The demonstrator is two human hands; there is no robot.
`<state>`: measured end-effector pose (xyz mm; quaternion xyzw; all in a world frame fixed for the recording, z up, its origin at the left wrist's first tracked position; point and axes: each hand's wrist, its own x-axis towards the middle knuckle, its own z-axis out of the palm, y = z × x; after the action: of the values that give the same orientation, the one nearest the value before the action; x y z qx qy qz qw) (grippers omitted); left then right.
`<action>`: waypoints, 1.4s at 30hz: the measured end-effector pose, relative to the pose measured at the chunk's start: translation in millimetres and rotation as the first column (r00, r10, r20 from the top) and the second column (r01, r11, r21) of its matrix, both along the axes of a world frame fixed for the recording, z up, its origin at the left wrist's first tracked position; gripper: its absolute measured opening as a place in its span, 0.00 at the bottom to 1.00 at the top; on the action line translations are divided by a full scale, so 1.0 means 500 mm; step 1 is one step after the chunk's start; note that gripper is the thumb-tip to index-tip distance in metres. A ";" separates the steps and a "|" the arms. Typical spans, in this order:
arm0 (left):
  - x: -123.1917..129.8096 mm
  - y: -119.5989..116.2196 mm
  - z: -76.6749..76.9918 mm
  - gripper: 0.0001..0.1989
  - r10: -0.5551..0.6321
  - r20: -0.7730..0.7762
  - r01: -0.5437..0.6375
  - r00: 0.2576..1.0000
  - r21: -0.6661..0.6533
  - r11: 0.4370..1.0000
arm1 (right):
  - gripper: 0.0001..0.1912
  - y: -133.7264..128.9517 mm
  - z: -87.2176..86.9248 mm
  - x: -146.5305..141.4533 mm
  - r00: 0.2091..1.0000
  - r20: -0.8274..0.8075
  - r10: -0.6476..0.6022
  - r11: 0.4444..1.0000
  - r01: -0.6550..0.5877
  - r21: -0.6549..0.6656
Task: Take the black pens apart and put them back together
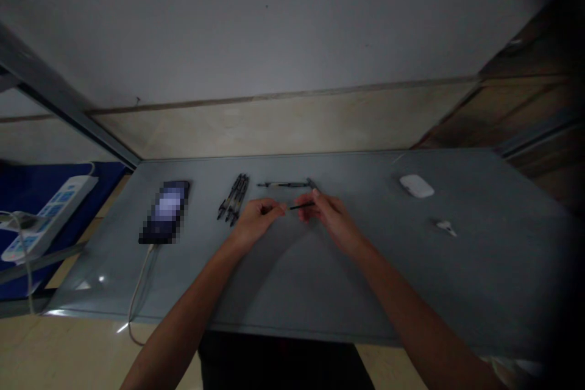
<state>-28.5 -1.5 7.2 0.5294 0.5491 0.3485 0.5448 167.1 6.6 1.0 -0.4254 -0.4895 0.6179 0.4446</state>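
Observation:
My right hand pinches a short, thin black pen piece that points left. My left hand is closed, with thumb and forefinger together just left of that piece. Whether something small and pale sits between its fingertips I cannot make out. Behind my hands a dark pen lies crosswise on the grey table. At its right end, by my right fingers, is another short dark piece, partly hidden. Several black pens lie in a bunch beyond my left hand.
On the left lies a phone with a white cable running off the table's front edge. A white earbud case and a small white object are at the right. A power strip rests on a blue surface beyond the left edge.

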 end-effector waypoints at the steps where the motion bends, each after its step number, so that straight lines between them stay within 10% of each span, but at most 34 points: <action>1: 0.000 0.001 -0.001 0.22 0.009 0.015 -0.008 1.000 -0.009 1.000 | 0.27 0.000 0.000 0.000 1.000 0.001 -0.002 1.000 0.002 -0.007; 42: 0.004 -0.002 0.001 0.25 0.011 0.006 -0.011 1.000 0.004 1.000 | 0.29 0.007 -0.009 0.006 0.997 -0.079 -0.001 1.000 0.002 0.008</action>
<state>-26.4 -2.4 7.8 0.5263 0.5497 0.3542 0.5435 169.9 10.0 -3.4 -0.3992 -0.4736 0.6320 0.4658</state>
